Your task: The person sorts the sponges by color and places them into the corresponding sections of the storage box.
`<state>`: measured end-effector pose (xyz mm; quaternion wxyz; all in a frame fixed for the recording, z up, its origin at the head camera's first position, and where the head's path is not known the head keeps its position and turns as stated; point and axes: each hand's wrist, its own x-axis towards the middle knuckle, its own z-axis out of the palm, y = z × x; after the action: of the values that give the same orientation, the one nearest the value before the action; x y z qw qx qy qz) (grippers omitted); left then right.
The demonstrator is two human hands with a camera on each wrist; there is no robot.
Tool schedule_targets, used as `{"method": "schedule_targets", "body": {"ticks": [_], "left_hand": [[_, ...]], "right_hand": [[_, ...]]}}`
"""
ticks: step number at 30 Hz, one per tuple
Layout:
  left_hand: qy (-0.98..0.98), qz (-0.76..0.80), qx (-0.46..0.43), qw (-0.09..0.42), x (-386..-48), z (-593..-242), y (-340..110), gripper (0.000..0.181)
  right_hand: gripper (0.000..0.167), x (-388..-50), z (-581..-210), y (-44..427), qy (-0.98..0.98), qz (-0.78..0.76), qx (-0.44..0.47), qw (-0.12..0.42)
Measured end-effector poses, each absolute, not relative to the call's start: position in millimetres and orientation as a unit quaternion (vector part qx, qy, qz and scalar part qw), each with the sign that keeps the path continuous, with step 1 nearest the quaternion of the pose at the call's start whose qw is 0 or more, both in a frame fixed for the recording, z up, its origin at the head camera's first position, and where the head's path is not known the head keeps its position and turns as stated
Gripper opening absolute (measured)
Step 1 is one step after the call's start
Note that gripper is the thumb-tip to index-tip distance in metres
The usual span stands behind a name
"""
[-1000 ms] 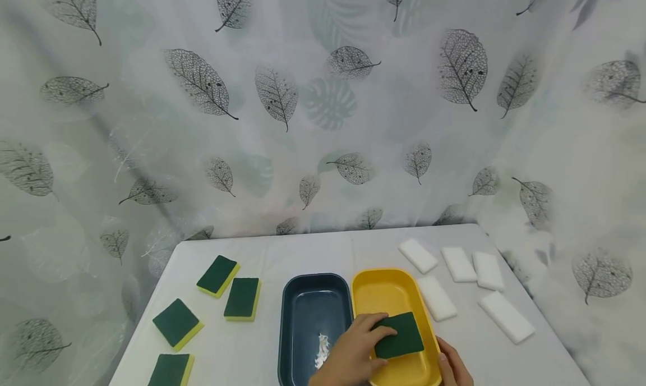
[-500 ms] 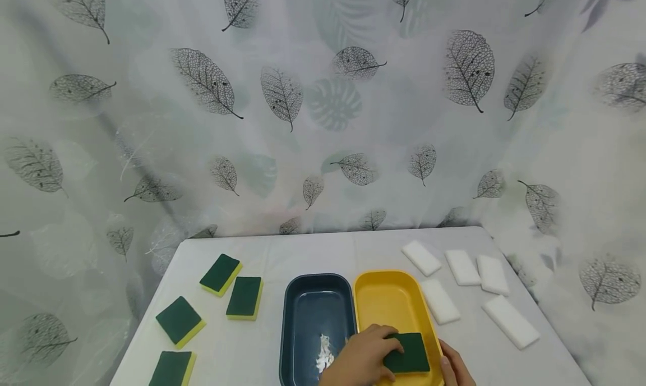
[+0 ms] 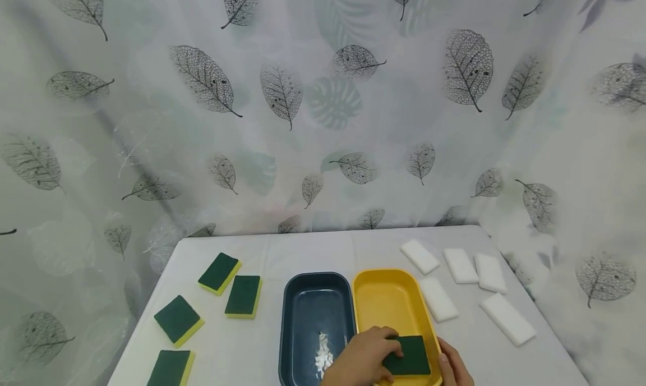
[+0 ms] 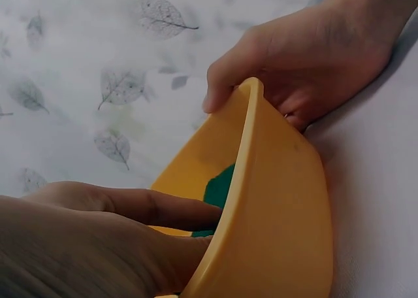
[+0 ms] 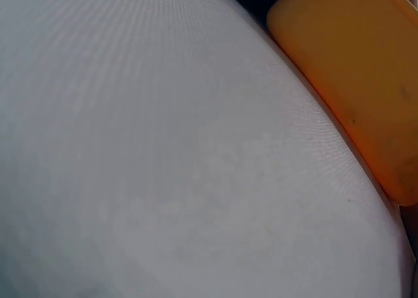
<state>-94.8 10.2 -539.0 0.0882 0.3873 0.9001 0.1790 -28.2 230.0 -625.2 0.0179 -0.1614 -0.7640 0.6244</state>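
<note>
A: What's different from a second ago?

B: The dark green scouring sponge sits lower and nearer, by the near end of the yellow tray. It looked tipped then; now it lies close to square with the tray's sides. Over the last half second it has barely shifted.

A: Meaning what for the work?

B: I'd judge the placing is nearly done and only the release is left. The left hand still has fingers and thumb curled about the sponge's left end. I can't tell whether its underside is flat on the floor of the tray.

A: And the right hand?

B: It grips the tray at its near right side, thumb at the rim, seemingly steadying it.

A: Which way does the sponge point?

B: Dark green face up, its long axis apparently running left to right, across the tray's own near-to-far length. The right end faces the right wall, just beside it. Fingers hide the left end, so I'm judging the length partly by guess.
</note>
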Motion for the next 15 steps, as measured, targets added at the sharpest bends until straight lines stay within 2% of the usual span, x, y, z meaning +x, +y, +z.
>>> {"method": "schedule_targets", "body": {"ticks": [2, 9, 12, 15], "left_hand": [[0.901, 0.174, 0.387, 0.087, -94.8, -538.2, 11.2, 0.032], [0.904, 0.156, 0.389, 0.084, -95.3, -537.0, 13.4, 0.021], [0.908, 0.144, 0.384, 0.089, -94.7, -536.8, 13.8, 0.022], [0.912, 0.136, 0.376, 0.092, -93.4, -536.7, 14.1, 0.022]], "right_hand": [[0.1, -28.8, -624.7, 230.7, -0.766, 0.621, -0.163, 0.016], [0.08, -27.7, -619.6, 228.9, -0.777, 0.609, -0.16, 0.025], [0.083, -27.3, -619.6, 229.7, -0.776, 0.609, -0.161, 0.008], [0.095, -27.7, -621.2, 231.0, -0.779, 0.606, -0.162, -0.006]]}}
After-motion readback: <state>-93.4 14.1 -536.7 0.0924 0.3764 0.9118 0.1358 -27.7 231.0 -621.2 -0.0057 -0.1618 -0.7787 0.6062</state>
